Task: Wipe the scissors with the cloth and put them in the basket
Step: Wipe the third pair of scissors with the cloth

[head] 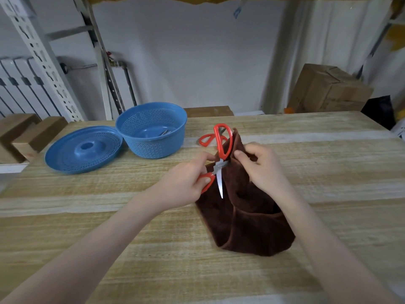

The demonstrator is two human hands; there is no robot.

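"Two pairs of scissors, I see. Which one counts?"

"The red-handled steel scissors point(221, 166), held up and spread into a cross. The left hand point(186, 183) has its fingers point(202, 182) curled round the lower handle loop. The other loop stands up and away from the person, and the bare blade points straight down."

"And the right hand?"

"The right hand point(260, 170) pinches the dark brown terry cloth point(247, 220) just beside the pivot. The second blade is hidden, I'd guess inside that fold. The cloth's lower end rests on the pale wooden desk point(87, 216)."

"Where's the basket?"

"The round blue perforated plastic basket point(153, 148) stands to the left and farther back, on the left hand's side. That hand looks best placed to carry the scissors over. Something metallic already lies inside, too small to tell. A blue perforated lid point(83, 150) lies flat just left of it."

"Anything in the way?"

"Only the spare red-handled pair point(205, 139), flat on the desk behind the held one. I'd mind the exposed point while swinging left."
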